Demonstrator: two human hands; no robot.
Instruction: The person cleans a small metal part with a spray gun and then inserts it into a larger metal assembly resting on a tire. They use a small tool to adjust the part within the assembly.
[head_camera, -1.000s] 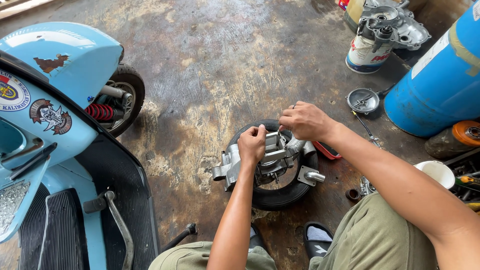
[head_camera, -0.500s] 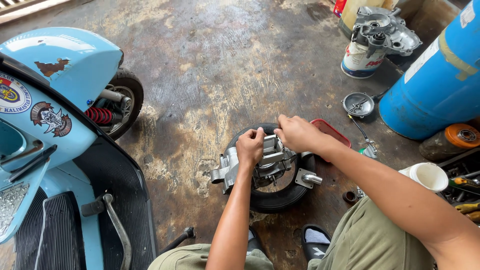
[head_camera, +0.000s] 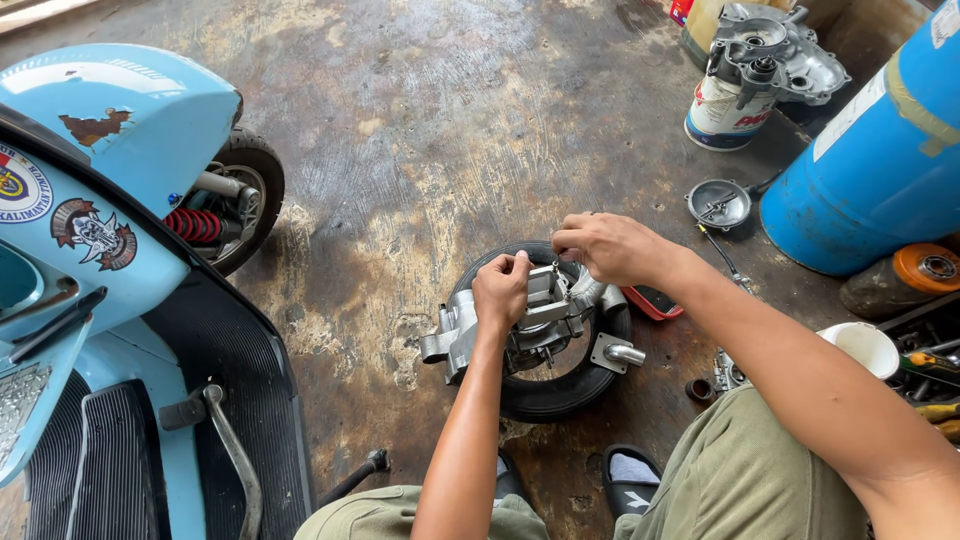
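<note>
A grey metal engine case (head_camera: 470, 335) lies on top of a small black tyre (head_camera: 545, 395) on the stained floor. My left hand (head_camera: 502, 290) grips the top of the engine case, fingers curled around it. My right hand (head_camera: 608, 247) hovers just above the case's right side, its fingertips pinched together on something small that I cannot make out. A short silver pipe stub (head_camera: 622, 353) sticks out from the case at the right.
A light blue scooter (head_camera: 110, 260) fills the left side, with its wheel and red shock spring (head_camera: 197, 224). A blue drum (head_camera: 880, 170) stands at right, beside a paint can with engine parts (head_camera: 745, 85), a round metal cover (head_camera: 718, 203), a white cup (head_camera: 866, 347) and a red tool (head_camera: 655, 303).
My right hand has slid left and down from above the tyre's right rim toward the engine case. My left hand has kept its hold.
</note>
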